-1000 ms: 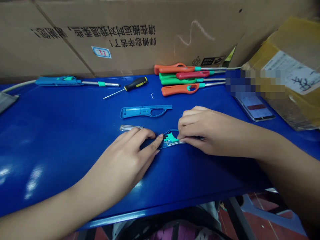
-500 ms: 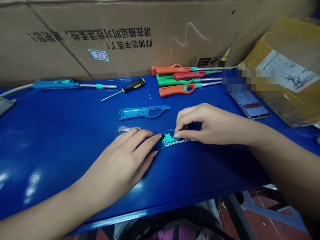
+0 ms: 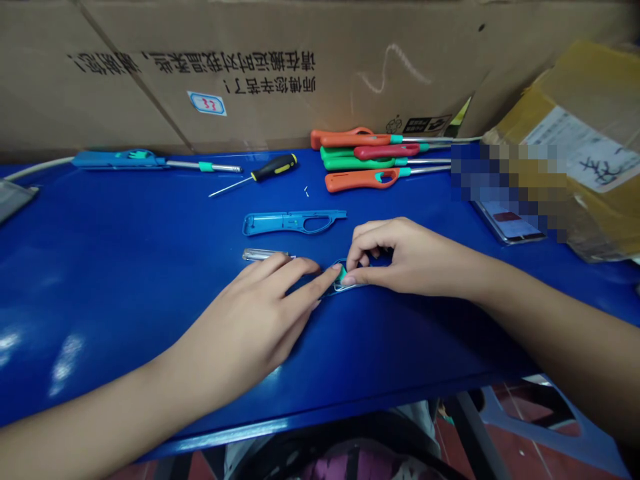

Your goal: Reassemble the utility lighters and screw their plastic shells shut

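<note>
A blue lighter casing half lies under both hands, mostly covered by fingers. In it sit a green trigger and a white wire. My left hand grips the casing's left part, its index fingertip on the trigger. My right hand is closed in a pinch at the trigger's right end, thumb near the wire. Above them rests the other blue casing half, hollow side up. A clear fuel tank lies just behind my left fingers.
At the back are several assembled lighters, a yellow-black screwdriver and a blue lighter. Tiny white bits lie nearby. A cardboard box borders the blue table; a phone and taped parcel stand right.
My left index finger has slid right onto the green trigger, covering more of it. My right hand has moved slightly left, still pinching. The whole view has shifted a little.
</note>
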Available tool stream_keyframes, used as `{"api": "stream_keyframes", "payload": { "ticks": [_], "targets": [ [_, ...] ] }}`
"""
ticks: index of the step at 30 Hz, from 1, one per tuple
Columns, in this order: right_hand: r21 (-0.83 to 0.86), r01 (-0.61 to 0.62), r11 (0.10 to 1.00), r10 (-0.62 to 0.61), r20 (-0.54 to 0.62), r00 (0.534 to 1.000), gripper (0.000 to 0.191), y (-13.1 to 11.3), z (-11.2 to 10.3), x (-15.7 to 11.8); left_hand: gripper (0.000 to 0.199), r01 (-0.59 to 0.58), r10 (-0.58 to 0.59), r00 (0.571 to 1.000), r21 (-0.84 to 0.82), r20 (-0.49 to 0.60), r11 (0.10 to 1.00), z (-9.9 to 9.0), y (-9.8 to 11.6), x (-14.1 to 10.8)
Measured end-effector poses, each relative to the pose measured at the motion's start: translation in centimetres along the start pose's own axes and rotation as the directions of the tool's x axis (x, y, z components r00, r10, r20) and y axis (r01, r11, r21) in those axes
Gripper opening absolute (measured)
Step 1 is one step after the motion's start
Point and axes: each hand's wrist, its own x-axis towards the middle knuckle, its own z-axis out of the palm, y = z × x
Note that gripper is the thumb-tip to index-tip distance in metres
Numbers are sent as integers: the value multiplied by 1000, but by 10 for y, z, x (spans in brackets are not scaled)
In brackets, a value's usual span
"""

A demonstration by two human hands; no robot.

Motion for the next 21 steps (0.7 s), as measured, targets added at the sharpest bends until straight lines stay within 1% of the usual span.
{"api": "stream_keyframes", "payload": {
  "ticks": [3, 5, 8, 10, 13, 15, 16, 18, 21],
  "targets": [
    [-48, 50, 998, -51, -21, 998, 19, 1, -1, 0, 56, 3, -4, 1000, 21, 24, 1000, -1, 1, 0],
    [-71, 65, 995, -68, -34, 997, 23, 0, -6, -2, 60, 7, -8, 1000, 47, 30, 999, -1, 2, 0],
    [-135, 22, 991, -25, -21, 999, 30, -1, -20, -8, 64, 18, -22, 998, 67, 55, 998, -3, 2, 0],
    [-219, 3, 976, 7, 46, 999, 30, 0, -31, -14, 68, 29, -35, 996, 71, 80, 997, -5, 2, -1],
    [-320, 28, 947, 34, 187, 982, 29, 3, -43, -20, 74, 35, -43, 994, 79, 97, 996, -8, 0, -2],
    [-337, 54, 940, 35, 252, 967, 23, 4, -45, -21, 73, 31, -39, 995, 86, 90, 996, -9, -1, -3],
    [-336, 61, 940, 31, 262, 965, 19, 4, -45, -21, 71, 29, -36, 996, 90, 84, 996, -9, -2, -3],
    [-320, 58, 946, 23, 246, 969, 16, 4, -44, -20, 67, 31, -39, 997, 99, 73, 995, -9, -3, -3],
    [-272, 14, 962, 44, 204, 978, 18, 2, -43, -19, 57, 39, -46, 997, 101, 60, 994, -9, -3, -4]
  ]
}}
